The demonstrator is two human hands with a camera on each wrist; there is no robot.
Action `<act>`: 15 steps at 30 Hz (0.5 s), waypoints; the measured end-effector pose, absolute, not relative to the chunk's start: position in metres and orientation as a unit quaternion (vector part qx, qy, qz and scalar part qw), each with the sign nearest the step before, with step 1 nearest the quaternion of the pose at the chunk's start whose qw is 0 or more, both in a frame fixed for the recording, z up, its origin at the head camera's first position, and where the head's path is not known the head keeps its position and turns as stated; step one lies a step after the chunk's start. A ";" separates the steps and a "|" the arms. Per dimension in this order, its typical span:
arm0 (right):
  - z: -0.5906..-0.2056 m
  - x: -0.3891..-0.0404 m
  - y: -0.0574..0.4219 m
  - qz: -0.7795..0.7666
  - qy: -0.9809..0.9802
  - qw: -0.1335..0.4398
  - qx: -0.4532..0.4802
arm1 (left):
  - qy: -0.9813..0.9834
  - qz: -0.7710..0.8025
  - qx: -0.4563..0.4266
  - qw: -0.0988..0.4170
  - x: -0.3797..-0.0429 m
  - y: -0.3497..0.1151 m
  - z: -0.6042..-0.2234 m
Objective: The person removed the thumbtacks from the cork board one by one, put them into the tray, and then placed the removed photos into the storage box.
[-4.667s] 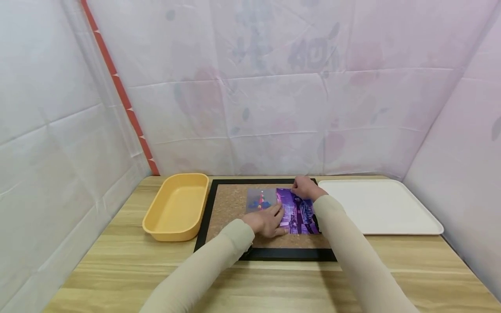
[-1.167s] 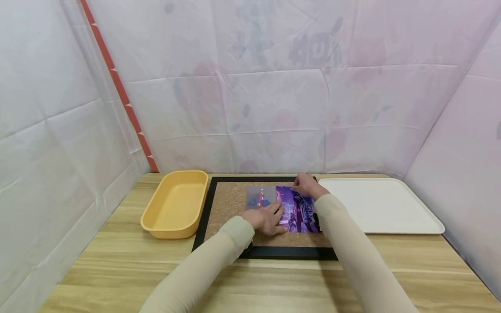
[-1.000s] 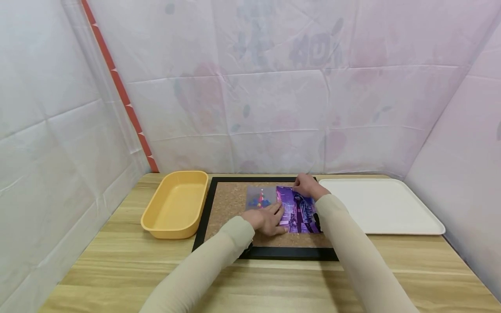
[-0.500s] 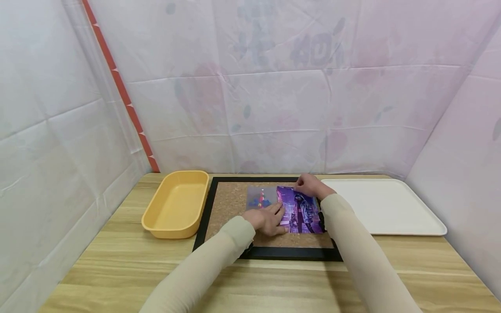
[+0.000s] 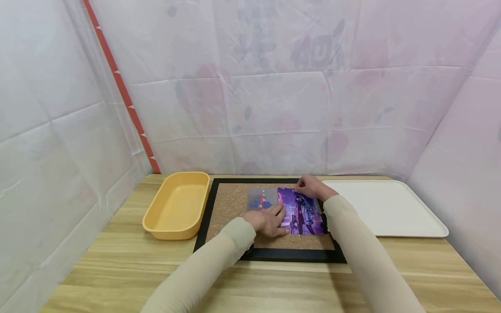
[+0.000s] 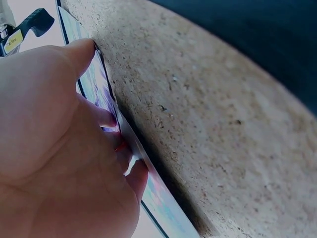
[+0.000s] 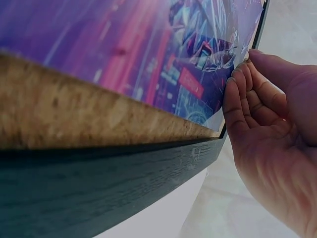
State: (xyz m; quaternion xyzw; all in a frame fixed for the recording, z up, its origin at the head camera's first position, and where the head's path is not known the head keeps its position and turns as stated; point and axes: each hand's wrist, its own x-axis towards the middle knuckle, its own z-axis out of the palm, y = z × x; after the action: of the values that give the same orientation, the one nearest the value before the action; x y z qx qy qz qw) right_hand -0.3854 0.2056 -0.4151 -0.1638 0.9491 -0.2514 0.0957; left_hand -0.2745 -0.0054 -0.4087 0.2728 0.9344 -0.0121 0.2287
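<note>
If tugged by the right hand [image 5: 312, 187], its grip unclear, purple print [image 5: 303, 214] could be skewed under spread left hand [image 5: 268, 221].

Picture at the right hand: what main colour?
The picture is mostly purple, clearest in the head view.

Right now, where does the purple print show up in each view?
Head: the purple print lies right of centre, lower half, with both hands on it.
Left wrist: the purple print is a narrow slanted strip, upper left, partly behind the fingers.
Right wrist: the purple print fills much of the top.
Shared landmark: the cork surface beneath.
</note>
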 end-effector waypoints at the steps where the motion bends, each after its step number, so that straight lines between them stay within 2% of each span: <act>1: -0.415 -0.385 0.207 -0.250 0.949 0.096 -0.169 | 0.934 -0.011 0.274 0.229 -0.274 -0.005 -0.409; 15: -0.399 -0.370 0.219 -0.259 0.931 0.067 -0.248 | 0.937 -0.014 0.266 0.227 -0.276 -0.004 -0.412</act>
State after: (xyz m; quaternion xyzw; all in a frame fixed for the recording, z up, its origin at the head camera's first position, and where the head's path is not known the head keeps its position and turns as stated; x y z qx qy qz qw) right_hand -0.3705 0.2193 -0.3990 -0.2479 0.9311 -0.2589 0.0673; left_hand -0.2755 -0.0036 -0.4122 0.2658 0.9367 -0.0141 0.2274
